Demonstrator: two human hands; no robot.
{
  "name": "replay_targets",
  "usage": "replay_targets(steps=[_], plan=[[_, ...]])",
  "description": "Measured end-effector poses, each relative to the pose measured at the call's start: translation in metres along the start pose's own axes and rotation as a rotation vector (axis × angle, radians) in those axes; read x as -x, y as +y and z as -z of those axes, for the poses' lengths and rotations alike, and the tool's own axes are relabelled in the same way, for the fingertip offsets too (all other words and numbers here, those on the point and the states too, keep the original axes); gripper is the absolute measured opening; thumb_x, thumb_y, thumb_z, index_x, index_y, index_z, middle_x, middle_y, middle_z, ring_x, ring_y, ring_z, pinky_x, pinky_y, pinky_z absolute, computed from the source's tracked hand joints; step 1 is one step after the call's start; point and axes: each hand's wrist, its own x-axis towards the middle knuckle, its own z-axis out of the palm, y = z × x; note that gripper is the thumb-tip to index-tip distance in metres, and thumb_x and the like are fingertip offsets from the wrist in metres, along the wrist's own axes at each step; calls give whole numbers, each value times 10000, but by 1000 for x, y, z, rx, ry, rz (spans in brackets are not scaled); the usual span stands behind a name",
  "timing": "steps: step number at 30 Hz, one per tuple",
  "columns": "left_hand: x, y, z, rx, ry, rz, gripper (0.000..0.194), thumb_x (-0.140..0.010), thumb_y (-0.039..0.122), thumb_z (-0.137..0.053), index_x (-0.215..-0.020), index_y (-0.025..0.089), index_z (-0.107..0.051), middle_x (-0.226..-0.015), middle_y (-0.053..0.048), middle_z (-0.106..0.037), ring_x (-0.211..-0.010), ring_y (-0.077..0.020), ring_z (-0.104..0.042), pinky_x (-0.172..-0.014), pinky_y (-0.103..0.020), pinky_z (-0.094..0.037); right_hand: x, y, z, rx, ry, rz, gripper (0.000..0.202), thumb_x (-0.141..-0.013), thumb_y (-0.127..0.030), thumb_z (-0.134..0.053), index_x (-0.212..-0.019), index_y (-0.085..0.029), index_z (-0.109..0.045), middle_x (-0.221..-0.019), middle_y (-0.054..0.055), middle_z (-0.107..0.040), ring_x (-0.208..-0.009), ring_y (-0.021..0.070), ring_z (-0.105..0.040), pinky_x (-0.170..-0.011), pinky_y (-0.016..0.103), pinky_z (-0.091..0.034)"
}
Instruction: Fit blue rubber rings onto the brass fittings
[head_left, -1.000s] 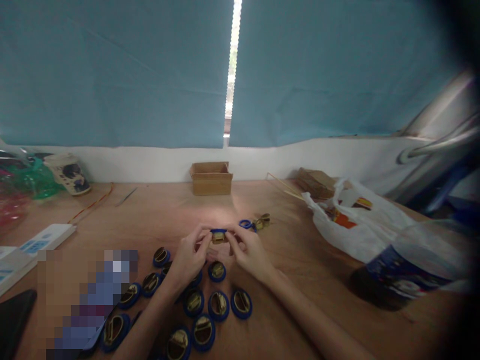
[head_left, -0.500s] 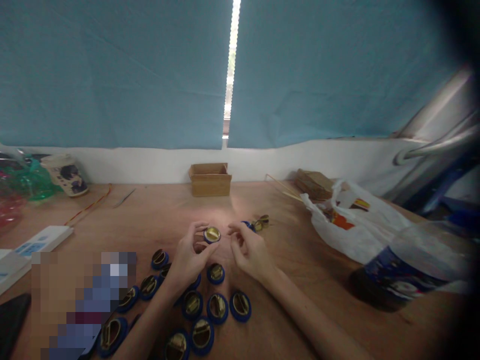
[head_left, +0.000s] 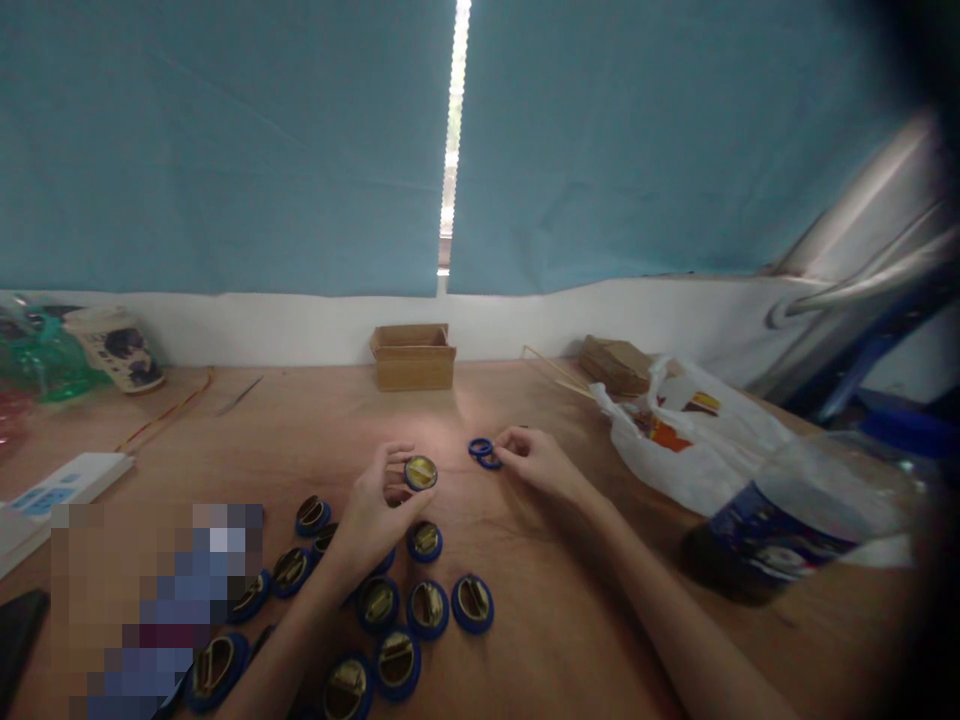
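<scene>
My left hand (head_left: 379, 505) holds a round badge (head_left: 421, 473) with a gold back and a dark blue rim between thumb and fingers, a little above the table. To its right, my right hand (head_left: 536, 462) has its fingers pressed together at the edge of some blue rings (head_left: 481, 449); whether one is gripped is too small to tell. Several blue-rimmed badges with gold pin backs lie around and below my left forearm, among them one badge (head_left: 425, 542) just below the held one and another (head_left: 472, 603) at the group's right end.
An open cardboard box (head_left: 414, 360) stands by the wall. On the right are a white plastic bag (head_left: 720, 470), a brown packet (head_left: 615, 364) and a large bottle (head_left: 787, 530). A patterned cup (head_left: 120, 350) and a white box (head_left: 67, 495) are at the left.
My right hand has moved right, away from the held badge, to the blue rings, which now show more fully. My left hand still holds its badge. The view has shifted slightly.
</scene>
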Motion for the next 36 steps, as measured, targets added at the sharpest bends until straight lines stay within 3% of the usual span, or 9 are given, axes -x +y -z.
replay_targets(steps=[4,8,22,30,36], plan=[[0,0,0,-4,-21,6,457,-741,220,-733,-1138,185,-509,-1072,-100,-695,-911,-217,-713,-745,-319,-580,1,-2,-5,29,-76,13,153,-771,-312,-650,-735,-169,-692,-507,-36,-545,-493,129,-475,-481,240,-289],[2,2,0,0,-39,13,430,-738,214,-735,-1118,186,-535,-1034,-91,-715,-887,-217,-722,-747,-327,-584,2,0,-8,48,-114,27,87,-765,-252,-666,-724,-177,-680,-515,-38,-548,-495,127,-474,-486,240,-281],[2,5,1,-9,-56,15,395,-739,204,-737,-1084,175,-546,-1005,-98,-726,-883,-227,-725,-779,-357,-587,0,3,-12,45,-124,16,50,-770,-207,-644,-727,-182,-642,-539,-41,-539,-518,135,-491,-505,240,-292],[1,2,2,-17,-43,-4,383,-731,213,-744,-1065,181,-558,-986,-85,-732,-882,-225,-728,-768,-340,-589,0,4,-13,-34,-116,-17,108,-774,-234,-661,-687,-181,-623,-511,-38,-525,-492,129,-457,-488,247,-276],[-1,-2,3,-24,-32,-16,374,-749,226,-731,-1070,178,-547,-992,-93,-730,-875,-226,-727,-759,-345,-587,0,-1,-8,-196,-163,-66,259,-813,-357,-635,-637,-181,-563,-511,-33,-514,-485,115,-426,-467,239,-266]])
